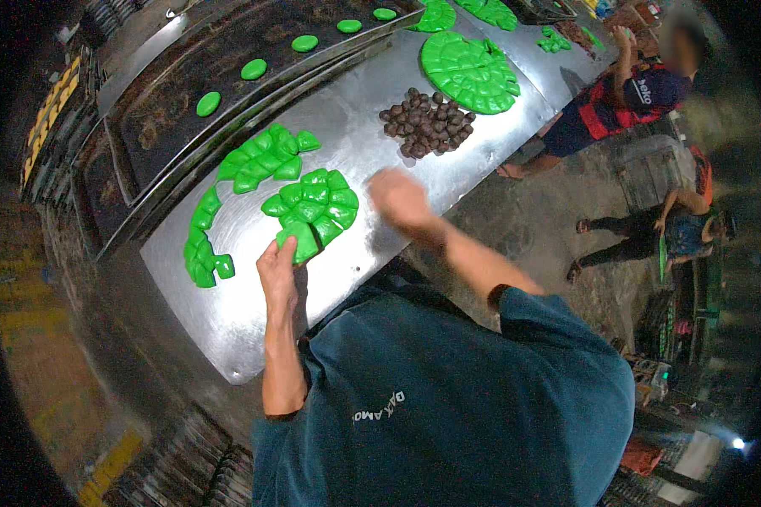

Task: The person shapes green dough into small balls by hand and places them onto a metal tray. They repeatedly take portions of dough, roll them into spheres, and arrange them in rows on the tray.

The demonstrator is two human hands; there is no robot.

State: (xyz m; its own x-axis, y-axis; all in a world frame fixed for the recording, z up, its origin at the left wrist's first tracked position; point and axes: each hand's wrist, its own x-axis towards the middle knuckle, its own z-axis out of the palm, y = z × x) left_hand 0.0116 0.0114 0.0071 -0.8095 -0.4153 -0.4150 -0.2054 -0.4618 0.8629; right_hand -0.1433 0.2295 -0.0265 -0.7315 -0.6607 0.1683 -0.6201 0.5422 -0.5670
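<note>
My left hand (276, 272) pinches a flat green dough piece (302, 239) between thumb and fingers, over the near edge of a cluster of green dough pieces (320, 199). My right hand (400, 201) is over the metal table between that cluster and a heap of small brown balls (427, 127). Motion smears its fingers, so what they hold cannot be made out. More green dough, cut into joined lumps, curves along the table's left side (258, 158).
The shiny metal table (228, 338) slants across the view. Behind it, a dark tray (169, 127) holds several green discs (254, 69). A large scored green dough round (469, 74) lies past the balls. One person (643, 93) works at the far right; another (681, 228) sits beyond.
</note>
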